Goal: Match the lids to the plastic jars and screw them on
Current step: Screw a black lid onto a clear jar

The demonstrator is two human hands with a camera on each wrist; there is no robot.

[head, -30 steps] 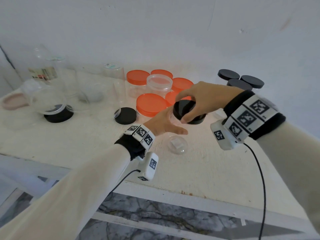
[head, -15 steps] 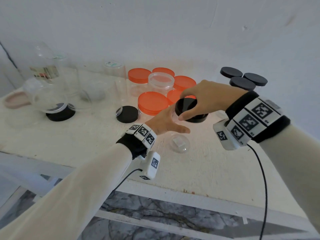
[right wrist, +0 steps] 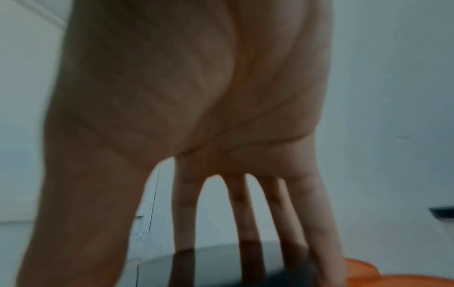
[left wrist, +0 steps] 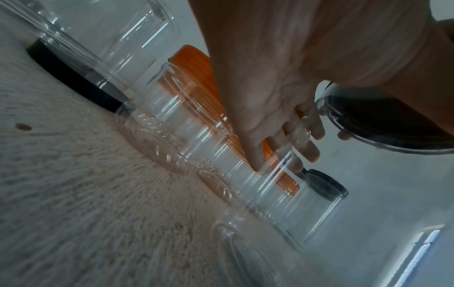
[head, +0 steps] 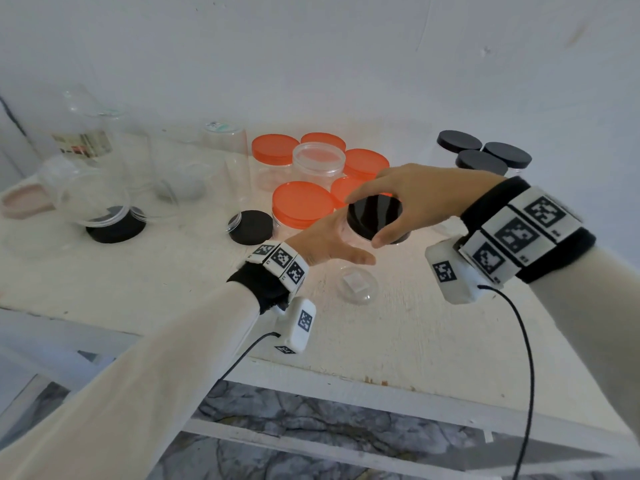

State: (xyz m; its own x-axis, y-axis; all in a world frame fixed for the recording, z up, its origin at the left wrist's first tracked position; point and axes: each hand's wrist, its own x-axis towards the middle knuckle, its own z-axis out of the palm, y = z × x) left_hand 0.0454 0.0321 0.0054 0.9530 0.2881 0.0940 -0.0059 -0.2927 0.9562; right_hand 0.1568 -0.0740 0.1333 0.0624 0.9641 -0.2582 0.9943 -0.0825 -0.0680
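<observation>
Above the middle of the white counter (head: 433, 334), two hands work on one clear plastic jar (left wrist: 290, 161) with a black lid (head: 375, 216).

Left hand (head: 325, 242) has its grip closed around the jar's clear wall, fingers (left wrist: 304, 143) curled round it, holding it up off the counter. Right hand (head: 415, 199) comes from above, its grip pinching the black lid's rim with thumb and fingers (right wrist: 248, 219), the lid sitting on the jar's mouth. Just far of the hands stand jars with orange lids (head: 303, 202). Far right stand three black-lidded jars (head: 481, 162). To the left, a loose black lid (head: 251, 227) lies flat, and empty clear jars (head: 93, 199) stand further left. A small clear lid (head: 356, 284) lies near, below the hands.
</observation>
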